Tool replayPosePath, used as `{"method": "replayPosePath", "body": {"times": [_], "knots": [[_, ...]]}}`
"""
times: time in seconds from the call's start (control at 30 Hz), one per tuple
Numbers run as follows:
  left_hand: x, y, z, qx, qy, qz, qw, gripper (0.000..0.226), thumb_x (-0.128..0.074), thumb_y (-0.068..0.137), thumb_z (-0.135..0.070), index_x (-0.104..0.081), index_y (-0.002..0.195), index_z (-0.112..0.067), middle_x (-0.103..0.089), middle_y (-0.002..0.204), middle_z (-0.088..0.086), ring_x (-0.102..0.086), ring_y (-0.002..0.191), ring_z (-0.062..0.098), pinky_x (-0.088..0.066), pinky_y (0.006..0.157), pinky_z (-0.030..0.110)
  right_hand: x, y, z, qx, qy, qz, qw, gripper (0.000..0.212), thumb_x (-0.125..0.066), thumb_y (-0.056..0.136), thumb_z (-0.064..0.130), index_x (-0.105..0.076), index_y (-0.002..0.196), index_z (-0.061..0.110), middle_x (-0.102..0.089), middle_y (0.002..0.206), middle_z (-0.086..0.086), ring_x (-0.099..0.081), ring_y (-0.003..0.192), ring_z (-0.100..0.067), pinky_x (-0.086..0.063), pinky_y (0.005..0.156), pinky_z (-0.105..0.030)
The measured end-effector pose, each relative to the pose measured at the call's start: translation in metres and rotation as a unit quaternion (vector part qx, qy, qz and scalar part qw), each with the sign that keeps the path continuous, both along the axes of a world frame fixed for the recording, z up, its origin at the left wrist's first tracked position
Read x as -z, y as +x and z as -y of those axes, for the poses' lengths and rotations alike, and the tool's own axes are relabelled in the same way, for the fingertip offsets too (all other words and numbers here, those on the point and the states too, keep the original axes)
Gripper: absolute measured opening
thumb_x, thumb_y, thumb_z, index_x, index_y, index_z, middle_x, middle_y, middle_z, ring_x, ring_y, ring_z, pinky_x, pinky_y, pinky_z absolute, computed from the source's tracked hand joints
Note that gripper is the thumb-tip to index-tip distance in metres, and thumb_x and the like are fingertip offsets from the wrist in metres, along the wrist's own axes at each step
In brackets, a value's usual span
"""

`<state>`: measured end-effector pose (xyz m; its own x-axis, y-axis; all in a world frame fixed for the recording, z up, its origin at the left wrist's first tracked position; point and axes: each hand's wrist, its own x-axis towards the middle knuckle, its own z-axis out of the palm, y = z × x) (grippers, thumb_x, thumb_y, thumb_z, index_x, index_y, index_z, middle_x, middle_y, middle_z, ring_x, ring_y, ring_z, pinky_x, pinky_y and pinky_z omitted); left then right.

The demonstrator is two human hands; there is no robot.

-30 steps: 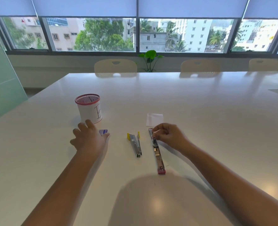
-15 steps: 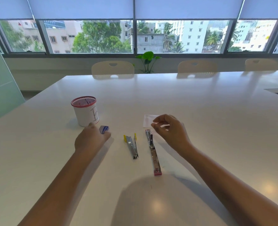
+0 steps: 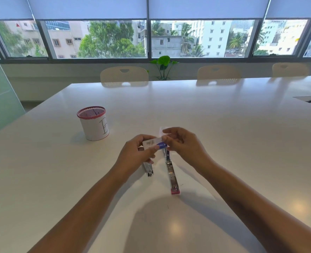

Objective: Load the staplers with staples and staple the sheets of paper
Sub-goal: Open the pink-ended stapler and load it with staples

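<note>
Pinching small staple box (image 3: 155,144) between both hands: left hand (image 3: 136,155) grips its left end, right hand (image 3: 184,146) fingertips nip its right end. Box held above two opened staplers, short (image 3: 148,168) and long (image 3: 171,175), on white table (image 3: 224,143). Paper (image 3: 163,129) behind right hand.

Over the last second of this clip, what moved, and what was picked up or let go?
The left hand lifted the small staple box off the table and brought it toward the middle, above the staplers. The right hand left the pink-ended stapler and now pinches the box's end. Both staplers, the paper slip and the mesh cup stayed put.
</note>
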<state>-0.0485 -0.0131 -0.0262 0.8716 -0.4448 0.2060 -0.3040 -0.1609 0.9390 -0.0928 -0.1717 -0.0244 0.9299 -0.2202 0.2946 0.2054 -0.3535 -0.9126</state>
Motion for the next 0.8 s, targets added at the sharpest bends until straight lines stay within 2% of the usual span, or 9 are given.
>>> {"method": "replayPosePath", "body": {"times": [0.1, 0.2, 0.37, 0.53, 0.63, 0.8], "knots": [[-0.003, -0.005, 0.001, 0.035, -0.058, -0.055, 0.996, 0.017, -0.061, 0.084, -0.014, -0.064, 0.100, -0.019, -0.067, 0.085, 0.004, -0.065, 0.061, 0.004, -0.053, 0.057, 0.015, 0.001, 0.000, -0.001, -0.025, 0.004, -0.019, 0.999, 0.022, -0.065, 0.083, 0.024, -0.060, 0.105, 0.020, -0.069, 0.083, 0.004, -0.068, 0.076, -0.012, -0.057, 0.072, -0.025], [-0.006, -0.005, 0.000, 0.058, -0.131, -0.147, 0.979, 0.019, -0.055, 0.088, -0.013, -0.063, 0.105, -0.015, -0.070, 0.087, 0.007, -0.069, 0.068, 0.011, -0.057, 0.060, 0.019, -0.001, -0.001, 0.000, -0.032, 0.049, -0.027, 0.998, 0.019, -0.067, 0.082, 0.018, -0.060, 0.100, 0.020, -0.069, 0.078, 0.001, -0.068, 0.070, -0.007, -0.056, 0.067, -0.021], [-0.007, -0.005, 0.000, 0.057, -0.208, -0.246, 0.945, 0.020, -0.051, 0.090, -0.009, -0.057, 0.109, -0.005, -0.072, 0.086, 0.014, -0.071, 0.068, 0.015, -0.059, 0.060, 0.022, -0.005, 0.000, 0.004, -0.011, 0.145, -0.038, 0.989, 0.020, -0.071, 0.077, 0.015, -0.056, 0.090, 0.015, -0.071, 0.073, -0.002, -0.070, 0.072, -0.014, -0.059, 0.069, -0.026], [-0.009, -0.005, -0.002, 0.050, -0.209, -0.277, 0.937, 0.015, -0.046, 0.093, -0.007, -0.059, 0.096, -0.003, -0.074, 0.074, 0.011, -0.071, 0.061, 0.014, -0.058, 0.055, 0.021, -0.005, 0.001, 0.009, -0.010, 0.195, -0.060, 0.979, 0.019, -0.070, 0.078, 0.019, -0.056, 0.090, 0.014, -0.070, 0.083, -0.007, -0.070, 0.079, -0.019, -0.058, 0.076, -0.032], [-0.010, -0.007, -0.001, 0.052, -0.197, -0.271, 0.941, 0.014, -0.046, 0.093, -0.007, -0.059, 0.093, -0.003, -0.074, 0.072, 0.010, -0.071, 0.060, 0.014, -0.057, 0.053, 0.020, -0.008, 0.000, 0.010, -0.012, 0.197, -0.084, 0.977, 0.020, -0.068, 0.080, 0.022, -0.059, 0.095, 0.011, -0.069, 0.091, -0.011, -0.069, 0.081, -0.017, -0.058, 0.071, -0.026], [-0.013, -0.009, -0.002, 0.077, -0.197, -0.292, 0.933, 0.016, -0.042, 0.094, -0.004, -0.057, 0.094, 0.001, -0.074, 0.074, 0.012, -0.071, 0.061, 0.015, -0.057, 0.053, 0.021, -0.018, -0.004, 0.020, 0.009, 0.198, -0.091, 0.976, 0.017, -0.065, 0.082, 0.024, -0.064, 0.093, 0.010, -0.068, 0.085, -0.007, -0.066, 0.074, -0.013, -0.056, 0.063, -0.019]]}}
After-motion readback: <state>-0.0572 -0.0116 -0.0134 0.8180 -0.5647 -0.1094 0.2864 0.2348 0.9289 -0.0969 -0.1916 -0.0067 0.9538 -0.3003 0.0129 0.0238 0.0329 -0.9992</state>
